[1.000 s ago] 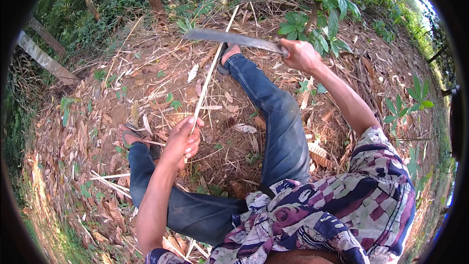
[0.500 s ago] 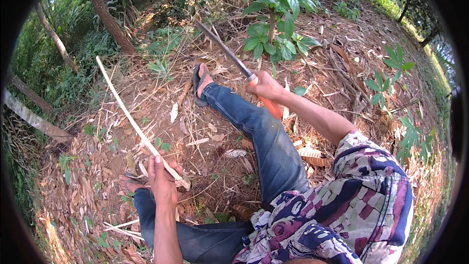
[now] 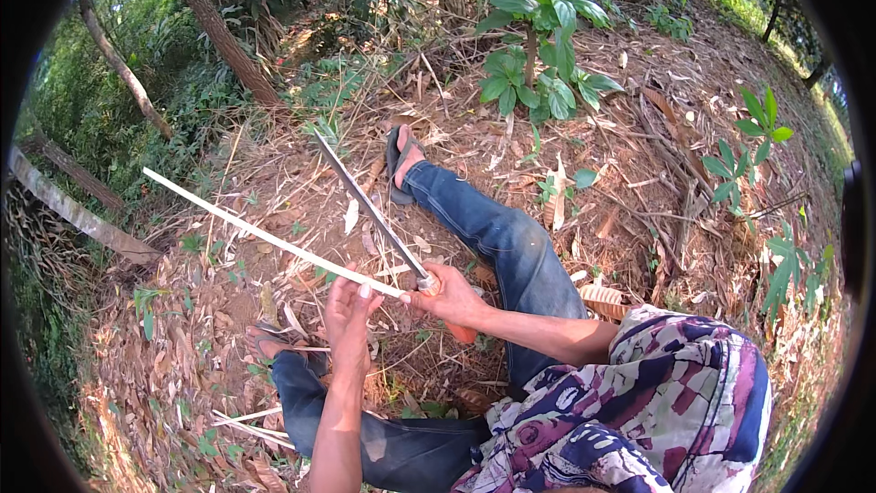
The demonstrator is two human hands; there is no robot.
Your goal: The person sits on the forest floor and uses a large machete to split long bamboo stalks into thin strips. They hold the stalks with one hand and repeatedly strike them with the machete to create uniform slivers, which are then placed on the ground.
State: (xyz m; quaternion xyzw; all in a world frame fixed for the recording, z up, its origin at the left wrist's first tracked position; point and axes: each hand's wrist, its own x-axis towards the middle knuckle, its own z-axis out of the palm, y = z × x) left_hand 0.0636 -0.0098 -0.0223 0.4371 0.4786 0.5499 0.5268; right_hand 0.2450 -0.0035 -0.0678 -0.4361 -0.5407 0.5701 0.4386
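hands now together, left hand gripping bamboo strip, right hand gripping knife

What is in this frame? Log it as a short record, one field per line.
Setting: outdoor ground covered in dry leaves
Posture: seated, legs in blue jeans stretched out
Left hand: grips the near end of a pale bamboo strip
Right hand: grips the handle of a long knife, blade pointing away
Contact: knife meets the strip at the hands
Nearby: leafy sapling, tree trunk
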